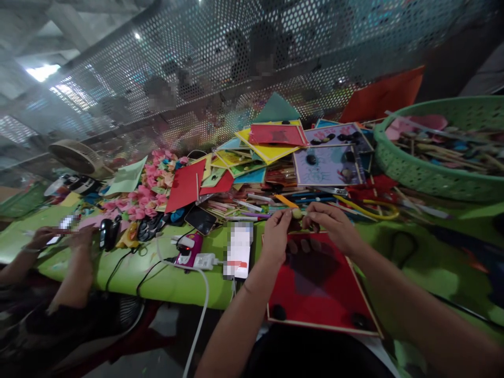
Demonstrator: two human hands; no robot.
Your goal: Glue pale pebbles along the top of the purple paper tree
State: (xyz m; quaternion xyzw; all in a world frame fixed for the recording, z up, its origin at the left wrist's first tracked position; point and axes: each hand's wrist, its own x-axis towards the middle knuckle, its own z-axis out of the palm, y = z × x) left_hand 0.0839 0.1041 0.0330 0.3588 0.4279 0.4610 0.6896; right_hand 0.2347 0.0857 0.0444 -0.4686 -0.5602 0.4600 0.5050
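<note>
Pinched in the fingertips of my left hand (276, 235) is a small pale yellow round piece, perhaps a pebble (296, 213). Right beside it, the fingers of my right hand (329, 223) are curled together; what they hold, if anything, is hidden. Both hands hover over the far edge of a red board (334, 291) edged with thin wooden strips. Dark round stones lie at its near corners, one on the left (279, 312) and one on the right (359, 320). A darker patch shows in the board's middle.
A lit phone (238, 249) and a purple power adapter (189, 251) with cables lie to the left. Decorated cards (328, 165) and pencils are piled behind, and a green basket (437, 178) stands right. Another person's hands (81, 241) are at far left, near a phone.
</note>
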